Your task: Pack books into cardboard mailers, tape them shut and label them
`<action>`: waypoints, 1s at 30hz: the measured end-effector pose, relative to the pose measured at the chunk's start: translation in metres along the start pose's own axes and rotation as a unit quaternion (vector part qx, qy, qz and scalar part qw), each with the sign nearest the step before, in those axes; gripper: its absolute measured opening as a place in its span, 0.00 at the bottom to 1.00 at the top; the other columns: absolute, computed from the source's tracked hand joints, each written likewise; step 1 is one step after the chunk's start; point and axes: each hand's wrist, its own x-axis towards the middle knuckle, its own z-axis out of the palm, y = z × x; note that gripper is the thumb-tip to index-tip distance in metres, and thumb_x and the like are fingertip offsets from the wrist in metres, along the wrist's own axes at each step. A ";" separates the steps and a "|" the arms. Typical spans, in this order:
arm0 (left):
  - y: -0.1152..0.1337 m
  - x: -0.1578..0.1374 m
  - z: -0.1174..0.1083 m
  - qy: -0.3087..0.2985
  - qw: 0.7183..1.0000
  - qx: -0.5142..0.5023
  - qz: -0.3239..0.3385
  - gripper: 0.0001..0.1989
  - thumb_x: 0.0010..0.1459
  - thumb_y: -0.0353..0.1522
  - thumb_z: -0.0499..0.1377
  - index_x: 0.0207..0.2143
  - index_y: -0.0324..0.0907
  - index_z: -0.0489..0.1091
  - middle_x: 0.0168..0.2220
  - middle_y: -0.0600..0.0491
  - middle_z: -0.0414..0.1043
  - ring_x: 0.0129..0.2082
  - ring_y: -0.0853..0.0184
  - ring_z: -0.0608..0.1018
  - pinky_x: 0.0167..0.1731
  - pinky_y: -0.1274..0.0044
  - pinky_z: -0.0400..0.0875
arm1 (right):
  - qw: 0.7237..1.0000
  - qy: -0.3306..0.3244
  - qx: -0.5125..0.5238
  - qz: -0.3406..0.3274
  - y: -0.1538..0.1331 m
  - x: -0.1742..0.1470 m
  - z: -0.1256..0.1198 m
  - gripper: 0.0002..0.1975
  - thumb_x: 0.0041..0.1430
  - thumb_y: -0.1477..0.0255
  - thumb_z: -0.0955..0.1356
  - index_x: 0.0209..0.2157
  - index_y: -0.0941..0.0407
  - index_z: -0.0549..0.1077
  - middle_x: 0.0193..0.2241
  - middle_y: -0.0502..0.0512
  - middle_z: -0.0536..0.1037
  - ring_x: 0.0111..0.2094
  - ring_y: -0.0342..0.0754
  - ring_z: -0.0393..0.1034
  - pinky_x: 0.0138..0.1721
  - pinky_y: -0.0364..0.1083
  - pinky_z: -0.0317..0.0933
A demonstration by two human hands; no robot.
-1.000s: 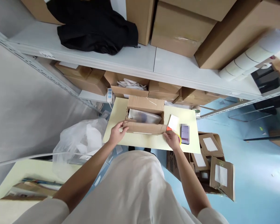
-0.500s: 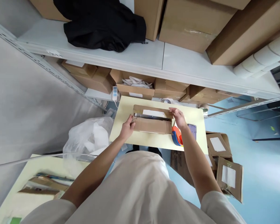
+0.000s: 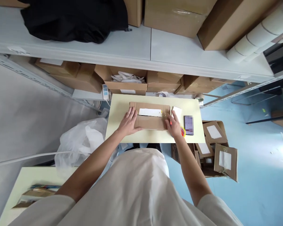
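Note:
A long cardboard box [image 3: 151, 123] lies on the small table in front of me, its flaps folded down over the top. A white label [image 3: 149, 112] sits across the middle of it. My left hand [image 3: 128, 121] presses on the box's left end, fingers spread and thumb stretched along the near edge. At the right end my right hand [image 3: 174, 125] is curled round a tape dispenser [image 3: 183, 131], mostly hidden; orange shows between the fingers and a yellow ring beside the palm. Its fingertips touch the box's right end, where a shiny patch shows.
A phone [image 3: 189, 125] and a white card [image 3: 177, 111] lie on the pale yellow table [image 3: 155, 137]. Shelving [image 3: 174, 62] with cartons runs behind. A plastic bag [image 3: 79, 135] stands left, and opened cartons [image 3: 212, 133] stand on the floor at right.
The box's open flaps are now folded down, covering its inside. My left hand has flattened onto the left end. My right hand has come down from the far corner onto the tape dispenser.

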 end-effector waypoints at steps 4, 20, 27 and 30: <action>-0.002 0.000 0.005 0.002 1.000 0.018 0.013 0.53 0.52 0.55 0.56 0.65 0.23 0.47 0.67 0.28 0.40 0.68 0.45 0.41 0.64 0.57 0.45 | 0.969 0.051 -0.081 0.228 0.028 -0.040 -0.004 0.22 0.64 0.60 0.57 0.47 0.61 0.70 0.46 0.69 0.73 0.51 0.59 0.67 0.50 0.57 0.62; -0.001 -0.013 0.011 0.008 0.998 -0.052 0.020 0.51 0.51 0.53 0.60 0.66 0.29 0.47 0.68 0.32 0.41 0.68 0.45 0.42 0.64 0.55 0.47 | 0.945 0.080 0.082 0.305 0.039 -0.059 -0.061 0.19 0.58 0.54 0.59 0.34 0.56 0.67 0.26 0.56 0.72 0.27 0.51 0.64 0.27 0.48 0.58; 0.008 -0.024 0.012 0.009 0.997 -0.072 0.028 0.50 0.52 0.51 0.60 0.66 0.30 0.46 0.68 0.32 0.41 0.68 0.45 0.43 0.63 0.55 0.49 | 0.980 -0.111 0.134 0.096 -0.051 0.033 -0.095 0.25 0.57 0.51 0.61 0.16 0.54 0.57 0.17 0.47 0.55 0.21 0.41 0.50 0.23 0.44 0.46; 0.010 -0.024 0.011 0.011 0.997 -0.069 0.025 0.50 0.52 0.51 0.60 0.65 0.29 0.48 0.68 0.32 0.41 0.68 0.46 0.43 0.63 0.57 0.50 | 0.972 -0.211 0.091 0.057 -0.070 0.063 -0.075 0.26 0.57 0.51 0.62 0.16 0.55 0.59 0.16 0.47 0.56 0.21 0.40 0.49 0.23 0.43 0.47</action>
